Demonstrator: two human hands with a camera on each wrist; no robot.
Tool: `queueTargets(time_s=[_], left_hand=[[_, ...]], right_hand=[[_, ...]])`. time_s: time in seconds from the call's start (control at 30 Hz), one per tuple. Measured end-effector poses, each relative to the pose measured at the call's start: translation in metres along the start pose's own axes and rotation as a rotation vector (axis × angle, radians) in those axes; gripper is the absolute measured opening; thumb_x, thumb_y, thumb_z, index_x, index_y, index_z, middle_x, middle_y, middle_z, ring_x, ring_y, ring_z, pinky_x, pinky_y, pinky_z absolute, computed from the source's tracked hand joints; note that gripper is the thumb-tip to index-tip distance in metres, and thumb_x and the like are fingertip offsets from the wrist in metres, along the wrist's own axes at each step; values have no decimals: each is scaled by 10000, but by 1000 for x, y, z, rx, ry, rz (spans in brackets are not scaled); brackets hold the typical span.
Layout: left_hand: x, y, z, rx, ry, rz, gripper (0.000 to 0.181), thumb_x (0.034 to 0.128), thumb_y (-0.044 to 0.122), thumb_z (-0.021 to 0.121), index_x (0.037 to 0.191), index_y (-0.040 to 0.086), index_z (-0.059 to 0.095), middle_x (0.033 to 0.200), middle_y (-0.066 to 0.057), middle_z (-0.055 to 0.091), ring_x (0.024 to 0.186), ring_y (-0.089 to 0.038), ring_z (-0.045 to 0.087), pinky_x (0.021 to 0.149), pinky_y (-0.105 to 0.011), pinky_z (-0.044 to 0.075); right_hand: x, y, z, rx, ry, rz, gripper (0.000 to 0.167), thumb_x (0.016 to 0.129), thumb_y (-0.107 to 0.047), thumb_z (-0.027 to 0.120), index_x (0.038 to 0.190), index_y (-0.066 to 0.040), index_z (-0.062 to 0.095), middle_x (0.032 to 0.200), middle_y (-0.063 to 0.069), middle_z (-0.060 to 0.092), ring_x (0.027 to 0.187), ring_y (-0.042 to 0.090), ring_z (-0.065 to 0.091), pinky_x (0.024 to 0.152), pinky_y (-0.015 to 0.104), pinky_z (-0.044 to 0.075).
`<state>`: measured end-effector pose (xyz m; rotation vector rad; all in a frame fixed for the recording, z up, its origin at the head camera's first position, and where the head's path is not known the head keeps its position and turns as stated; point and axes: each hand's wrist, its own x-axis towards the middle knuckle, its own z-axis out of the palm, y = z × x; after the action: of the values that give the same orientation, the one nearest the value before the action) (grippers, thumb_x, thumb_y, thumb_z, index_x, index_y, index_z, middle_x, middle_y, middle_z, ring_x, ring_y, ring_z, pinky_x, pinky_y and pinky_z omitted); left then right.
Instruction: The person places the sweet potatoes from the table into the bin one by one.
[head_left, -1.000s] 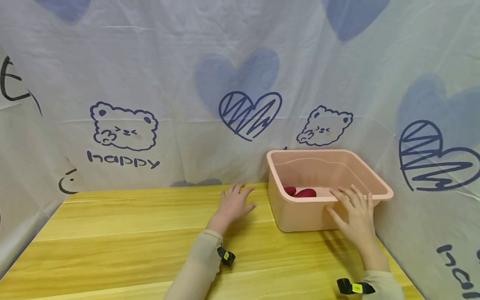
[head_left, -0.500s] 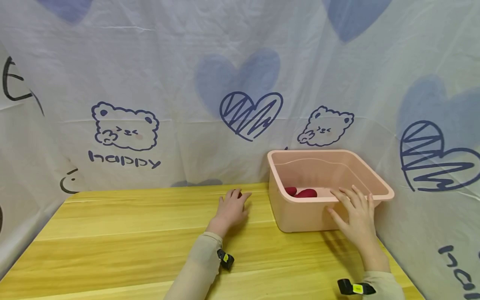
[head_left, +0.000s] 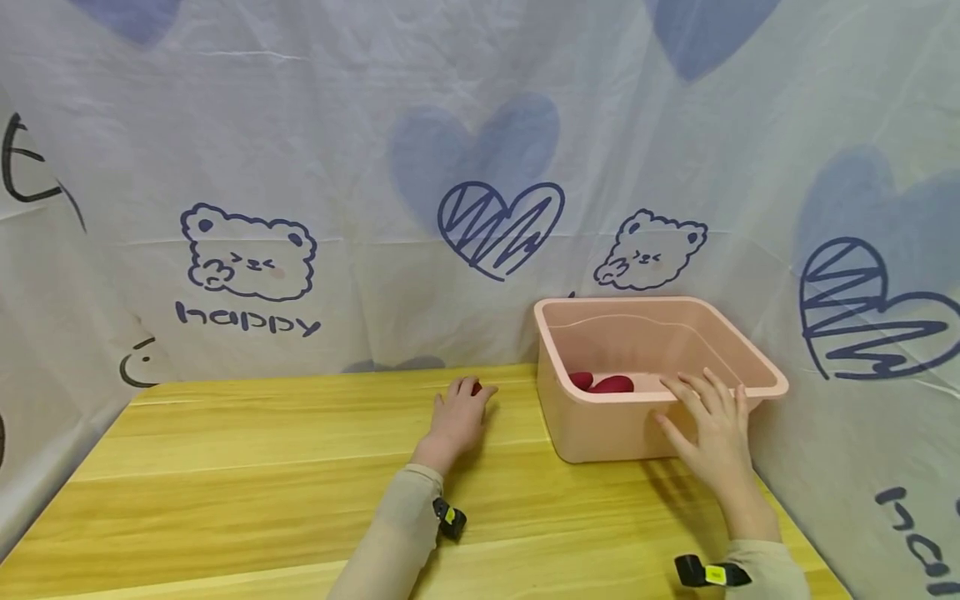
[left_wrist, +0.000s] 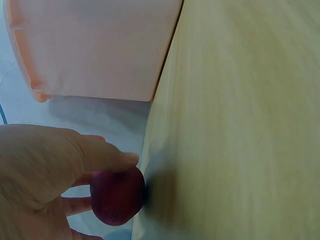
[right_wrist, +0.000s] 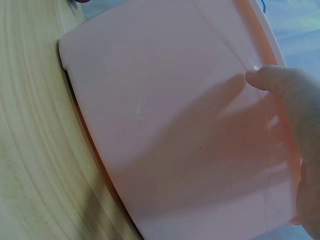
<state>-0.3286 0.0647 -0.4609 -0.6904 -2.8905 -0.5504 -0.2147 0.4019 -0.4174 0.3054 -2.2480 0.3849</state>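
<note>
My left hand [head_left: 454, 421] grips a dark red, smooth, rounded object [left_wrist: 117, 196] just above or on the table, left of the pink plastic bin [head_left: 615, 429]. In the left wrist view the thumb lies along its near side, with fingers behind it; its exact kind cannot be told. Only a sliver of it shows past the fingers in the head view. My right hand [head_left: 712, 437] holds the bin's front rim, thumb against the outer wall and fingers over the edge. Inside the bin lie two dark red oblong things [head_left: 612, 384], partly hidden by the front wall.
A wooden table [head_left: 247, 475] runs under both hands. Behind it and at the sides hangs a pale cloth [head_left: 360, 167] printed with hearts and bears. The bin stands at the back right, close to the cloth.
My left hand has come down a little and closed its fingers round the dark red object. The right hand and the bin have stayed in place.
</note>
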Motion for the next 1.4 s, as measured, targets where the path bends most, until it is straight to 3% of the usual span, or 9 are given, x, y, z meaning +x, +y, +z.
queueTargets(time_s=[0.23, 0.43, 0.63, 0.87, 1.07, 1.4], left_hand=[[0, -3, -2, 3, 17, -17, 373, 1012, 126, 484, 1366, 223, 546, 1433, -168, 430, 1334, -402, 412, 993, -674, 395], [0, -6, 0, 13, -11, -28, 367, 1022, 147, 472, 1374, 231, 530, 1470, -186, 398, 1303, -435, 450, 981, -676, 402], [-1, -8, -1, 26, -35, -35, 373, 1036, 187, 449, 1401, 236, 504, 1443, -182, 424, 1309, -426, 442, 987, -678, 397], [-2, -9, 0, 44, -41, -24, 379, 1030, 158, 456, 1396, 239, 513, 1413, -177, 446, 1296, -427, 449, 989, -668, 397], [-2, -9, -1, 44, -22, -9, 370, 1035, 176, 445, 1392, 243, 517, 1402, -173, 460, 1299, -423, 445, 1000, -667, 386], [-1, -6, -3, 71, 31, 7, 382, 1012, 150, 498, 1379, 251, 521, 1408, -154, 456, 1279, -401, 456, 953, -611, 422]], right_hand=[[2, 0, 0, -2, -7, 1, 506, 929, -491, 573, 1277, -125, 609, 1282, 204, 558, 1318, 481, 360, 1142, 697, 46], [3, 1, 1, -9, -8, 2, 479, 852, -342, 673, 1276, -129, 608, 1285, 203, 557, 1317, 481, 360, 1140, 700, 49], [3, 1, 1, -8, -9, -1, 491, 917, -464, 595, 1274, -127, 609, 1283, 202, 558, 1315, 482, 364, 1138, 703, 50], [2, 0, 0, -6, -12, 4, 496, 924, -473, 583, 1270, -119, 609, 1286, 203, 556, 1315, 480, 359, 1135, 706, 52], [1, -1, 0, -7, -10, 7, 505, 929, -490, 571, 1263, -114, 613, 1285, 203, 558, 1312, 479, 363, 1133, 707, 60], [0, -1, -1, -13, -19, 14, 473, 858, -346, 666, 1266, -114, 609, 1287, 204, 555, 1322, 472, 351, 1144, 695, 45]])
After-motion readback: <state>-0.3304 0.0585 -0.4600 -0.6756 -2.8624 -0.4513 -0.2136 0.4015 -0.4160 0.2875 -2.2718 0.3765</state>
